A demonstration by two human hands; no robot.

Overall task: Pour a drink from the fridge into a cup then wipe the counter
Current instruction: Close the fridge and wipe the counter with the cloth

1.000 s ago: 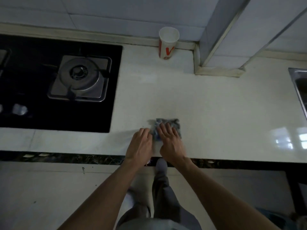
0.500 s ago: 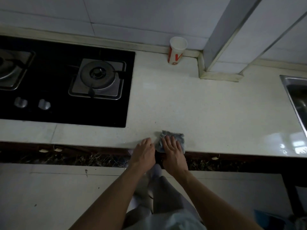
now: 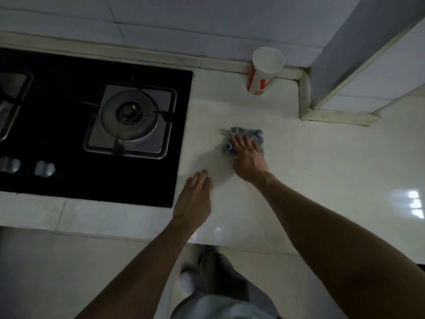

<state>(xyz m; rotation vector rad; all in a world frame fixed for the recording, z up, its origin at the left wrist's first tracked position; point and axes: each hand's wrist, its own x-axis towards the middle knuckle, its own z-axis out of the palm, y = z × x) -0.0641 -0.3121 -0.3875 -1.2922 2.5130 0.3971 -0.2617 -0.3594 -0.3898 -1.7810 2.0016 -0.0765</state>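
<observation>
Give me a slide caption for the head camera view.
Right hand presses a blue-grey cloth flat on the white counter; left hand rests open beside the hob, paper cup upright behind.

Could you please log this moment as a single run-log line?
phase: wiping | right hand: flat on cloth | left hand: flat, empty, on counter | cup: upright by wall

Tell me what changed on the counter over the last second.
The right hand pushed the grey cloth away from the counter's front edge toward the wall. The left hand came off the cloth and now lies flat on the counter beside it. The paper cup stayed by the wall.
</observation>
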